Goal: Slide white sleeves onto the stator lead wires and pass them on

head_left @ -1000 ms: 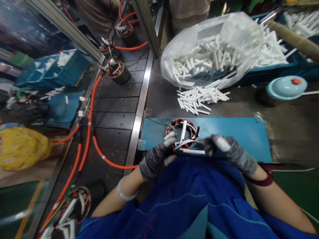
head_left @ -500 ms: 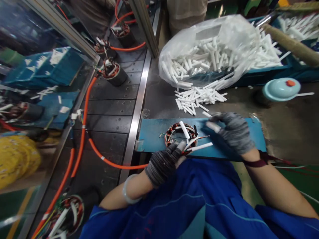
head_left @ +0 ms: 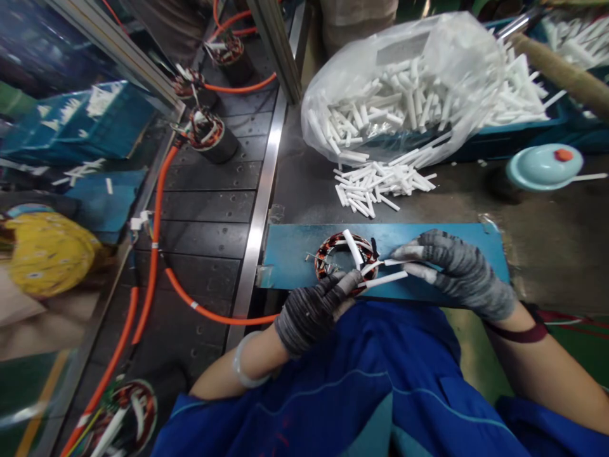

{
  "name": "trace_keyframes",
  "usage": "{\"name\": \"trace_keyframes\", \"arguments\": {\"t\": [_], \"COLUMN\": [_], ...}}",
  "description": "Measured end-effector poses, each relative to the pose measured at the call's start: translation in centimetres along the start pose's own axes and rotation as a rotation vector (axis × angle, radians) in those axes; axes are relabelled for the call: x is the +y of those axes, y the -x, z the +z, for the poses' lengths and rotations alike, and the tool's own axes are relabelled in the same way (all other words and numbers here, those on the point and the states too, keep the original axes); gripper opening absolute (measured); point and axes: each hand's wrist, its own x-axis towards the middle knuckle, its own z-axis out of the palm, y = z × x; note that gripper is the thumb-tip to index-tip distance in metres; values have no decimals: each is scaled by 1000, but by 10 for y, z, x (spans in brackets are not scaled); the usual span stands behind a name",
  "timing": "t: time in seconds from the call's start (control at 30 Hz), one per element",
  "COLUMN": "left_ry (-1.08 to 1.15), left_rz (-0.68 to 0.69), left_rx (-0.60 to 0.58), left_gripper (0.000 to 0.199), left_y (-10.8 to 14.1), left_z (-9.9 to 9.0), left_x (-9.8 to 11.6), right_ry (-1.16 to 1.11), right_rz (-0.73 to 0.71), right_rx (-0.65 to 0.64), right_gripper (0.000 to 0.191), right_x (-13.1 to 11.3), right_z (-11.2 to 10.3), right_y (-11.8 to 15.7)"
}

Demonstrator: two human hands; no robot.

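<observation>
A motor stator [head_left: 328, 249] with copper windings stands at the front edge of a blue mat [head_left: 290, 244]. My left hand [head_left: 316, 311], in a grey striped glove, pinches the wire leads [head_left: 373, 268] at the stator's near right side. One white sleeve [head_left: 352, 246] stands up from the windings, and another sleeve [head_left: 386, 280] points right on a lead. My right hand [head_left: 457, 270], gloved too, holds a thin white sleeve [head_left: 396, 261] between thumb and fingertips. That sleeve's left end meets the tip of a lead; whether the wire is inside is too small to tell.
Behind the mat lies a pile of white sleeves [head_left: 380, 181], spilling from a clear plastic bag [head_left: 328, 120]. A light-blue lidded container [head_left: 545, 166] stands at right. Left of a metal rail [head_left: 259, 222], stators and an orange hose [head_left: 157, 241] sit on a conveyor. A person in yellow [head_left: 52, 254] is at far left.
My right hand has turned and brought its white sleeve down to the lead tip beside my left hand. My left hand has hardly moved. The yellow-clad person at left has shifted rightward.
</observation>
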Motion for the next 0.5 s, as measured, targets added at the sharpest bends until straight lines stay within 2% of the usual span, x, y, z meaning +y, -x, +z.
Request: {"name": "trace_keyframes", "arguments": {"t": [0.1, 0.2, 0.23, 0.33, 0.43, 0.5], "left_ry": [-10, -36, -46, -86, -122, -163], "left_rz": [-3, -2, 2, 27, 42, 44], "left_rx": [-31, -98, -120, -147, -194, -175], "left_gripper": [43, 43, 44, 45, 46, 46], "left_y": [2, -1, -2, -8, -15, -17], "left_z": [0, 0, -1, -4, -11, -17], "left_x": [-4, -8, -9, -8, -4, -2], "right_ry": [-79, -365, -430, -456, -406, -395], "right_rz": [78, 239, 297, 387, 348, 315], "right_rx": [-147, -403, -450, -480, -482, -421], "right_gripper": [49, 62, 64, 62, 61, 57], "right_x": [-2, -5, -6, -9, -7, -2], "right_z": [2, 7, 9, 17, 21, 21], "right_y": [-12, -27, -31, -40, -36, -26]}}
